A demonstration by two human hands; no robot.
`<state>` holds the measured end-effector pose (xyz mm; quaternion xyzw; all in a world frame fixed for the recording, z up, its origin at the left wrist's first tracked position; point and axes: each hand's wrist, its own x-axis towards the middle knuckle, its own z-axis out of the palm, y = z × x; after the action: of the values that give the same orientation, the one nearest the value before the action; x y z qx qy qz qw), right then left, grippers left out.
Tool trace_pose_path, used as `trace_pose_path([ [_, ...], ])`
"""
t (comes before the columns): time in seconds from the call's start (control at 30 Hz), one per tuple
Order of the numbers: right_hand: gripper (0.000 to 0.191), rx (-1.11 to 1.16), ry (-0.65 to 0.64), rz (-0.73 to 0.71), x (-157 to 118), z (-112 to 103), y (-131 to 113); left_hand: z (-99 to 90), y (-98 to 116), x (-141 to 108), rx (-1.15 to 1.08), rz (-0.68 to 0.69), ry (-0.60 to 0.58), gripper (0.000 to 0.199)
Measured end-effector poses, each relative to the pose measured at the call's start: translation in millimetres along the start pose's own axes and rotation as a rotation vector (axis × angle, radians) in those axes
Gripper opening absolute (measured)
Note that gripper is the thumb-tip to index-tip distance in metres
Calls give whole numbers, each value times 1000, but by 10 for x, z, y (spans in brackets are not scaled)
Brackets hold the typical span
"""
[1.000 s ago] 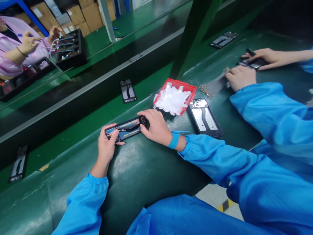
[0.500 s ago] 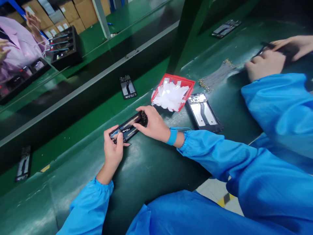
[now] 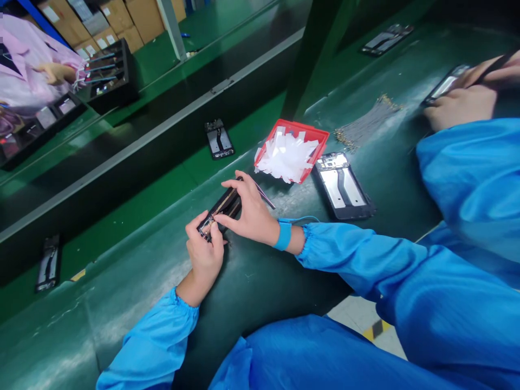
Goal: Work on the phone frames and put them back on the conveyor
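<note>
An opened phone (image 3: 225, 206), its inner parts showing, is held tilted above the green bench between my two hands. My left hand (image 3: 206, 252) grips its lower left end, with the thumb on the inner side. My right hand (image 3: 254, 214) wraps the upper right end, and its thumb reaches across to the part near my left thumb. A blue wrist strap (image 3: 285, 235) is on my right wrist. Thin tweezers (image 3: 266, 196) lie on the bench just behind my right hand. What my fingertips press is too small to make out.
Beyond my right hand stands a red tray (image 3: 323, 142) heaped with white strips. Another opened phone (image 3: 344, 187) and a bundle of thin grey cables (image 3: 368, 123) lie right of it. More phones (image 3: 219, 139) rest on the green belt. A co-worker's hands (image 3: 463, 105) work at the right.
The phone and both hands have shifted slightly right. My right thumb has slid along the phone toward my left thumb. Tweezers now show behind my right hand. The co-worker's hands have moved right.
</note>
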<state>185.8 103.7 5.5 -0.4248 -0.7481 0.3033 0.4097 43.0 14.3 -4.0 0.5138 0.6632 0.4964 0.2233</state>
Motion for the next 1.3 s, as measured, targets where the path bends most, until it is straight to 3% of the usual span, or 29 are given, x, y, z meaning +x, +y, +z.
trace_pose_path([
  [0.17,67,-42,-23,-10,-87,19,-49,-22,-52,40,-7,41,34,36],
  [0.3,74,-86,-53,-33,-111,12,5,-84,-30,114,-69,-17,37,37],
  [0.37,67,-123,-39,-79,-84,-19,57,-125,2,157,-116,-65,21,38],
  [0.47,39,-186,-13,-233,-19,-89,130,-173,42,210,-151,-137,17,39],
  [0.53,25,-228,-83,-357,15,-128,160,-189,42,240,-165,-196,-7,37],
  [0.63,26,-280,-229,-454,33,-151,173,-200,-10,289,-226,-270,-98,39],
  [0.73,28,-242,-223,-392,26,-152,155,-210,-76,341,-382,-302,-166,49],
  [0.87,13,42,-257,-127,-6,-146,111,-205,-108,372,-571,-274,-180,56],
  [0.93,12,177,-344,-27,-24,-136,95,-186,-105,355,-499,-220,-164,55],
  [1.0,22,268,-403,21,-36,-119,89,-160,-97,320,-400,-186,-148,55],
  [1.13,39,481,-393,100,-41,-76,100,-100,-68,220,-351,-185,-218,53],
  [1.3,35,496,-385,61,-95,-48,70,-43,4,127,-324,-161,-238,50],
])
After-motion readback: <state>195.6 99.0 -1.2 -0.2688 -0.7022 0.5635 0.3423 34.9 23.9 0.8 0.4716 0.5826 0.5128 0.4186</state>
